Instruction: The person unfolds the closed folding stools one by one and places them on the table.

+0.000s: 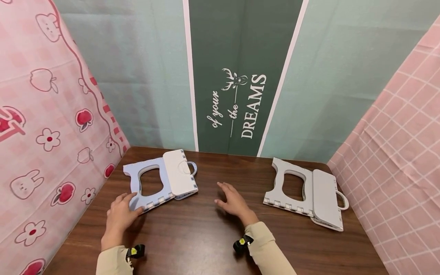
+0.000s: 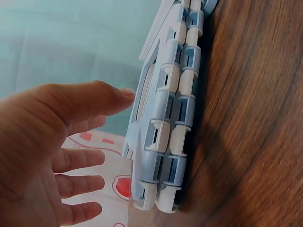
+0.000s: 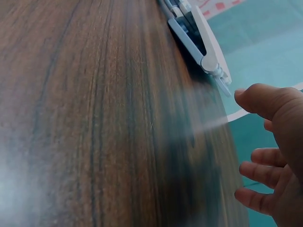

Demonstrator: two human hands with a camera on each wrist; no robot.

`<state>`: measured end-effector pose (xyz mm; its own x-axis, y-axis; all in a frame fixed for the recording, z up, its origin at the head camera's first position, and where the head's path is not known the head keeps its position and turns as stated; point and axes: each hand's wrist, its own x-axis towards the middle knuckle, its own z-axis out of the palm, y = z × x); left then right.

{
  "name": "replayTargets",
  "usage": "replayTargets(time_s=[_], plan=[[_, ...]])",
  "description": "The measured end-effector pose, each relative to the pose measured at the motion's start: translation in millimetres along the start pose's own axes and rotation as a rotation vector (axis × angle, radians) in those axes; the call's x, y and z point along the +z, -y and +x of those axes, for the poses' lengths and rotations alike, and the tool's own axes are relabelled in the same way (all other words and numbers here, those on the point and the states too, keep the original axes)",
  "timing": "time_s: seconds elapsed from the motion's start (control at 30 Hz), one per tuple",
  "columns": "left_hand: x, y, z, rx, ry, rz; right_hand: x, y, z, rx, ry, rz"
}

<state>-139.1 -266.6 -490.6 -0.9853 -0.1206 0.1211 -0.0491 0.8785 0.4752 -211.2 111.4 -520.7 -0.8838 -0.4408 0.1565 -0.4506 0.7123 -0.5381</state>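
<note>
A folding step stool in light blue with a white top lies folded flat on the left of the table. My left hand is at its near left corner, thumb and fingers spread and not curled round it. The left wrist view shows the thumb beside the hinged edge of the stool. Over the middle of the table hovers my right hand, fingers loosely extended with nothing in them. In the right wrist view, the blue stool's handle end appears beyond the right thumb.
A second folded step stool, light grey with a loop handle, lies on the right of the brown wooden table. Pink cloths border both sides, and a green cloth with lettering hangs behind.
</note>
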Motion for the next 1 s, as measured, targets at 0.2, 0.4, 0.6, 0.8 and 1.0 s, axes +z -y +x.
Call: replayTargets(time_s=[0.2, 0.4, 0.6, 0.8, 1.0], plan=[[0.5, 7.1, 1.7, -0.008, 0.036, -0.016, 3.6, 2.4, 9.4, -0.006, 0.015, 0.005], [-0.1, 12.5, 5.0, 0.022, 0.06, -0.059, 7.9, 5.8, 19.5, -0.009, 0.046, 0.017], [1.1, 18.4, 11.5, 0.049, 0.088, -0.083, 11.6, 11.7, 30.2, -0.01, 0.077, 0.031], [0.2, 19.2, 14.5, 0.03, 0.093, -0.093, 17.0, 18.3, 41.8, -0.027, 0.086, 0.058], [0.3, 19.6, 14.4, 0.026, 0.077, -0.084, 27.6, 21.8, 52.5, -0.034, 0.101, 0.049]])
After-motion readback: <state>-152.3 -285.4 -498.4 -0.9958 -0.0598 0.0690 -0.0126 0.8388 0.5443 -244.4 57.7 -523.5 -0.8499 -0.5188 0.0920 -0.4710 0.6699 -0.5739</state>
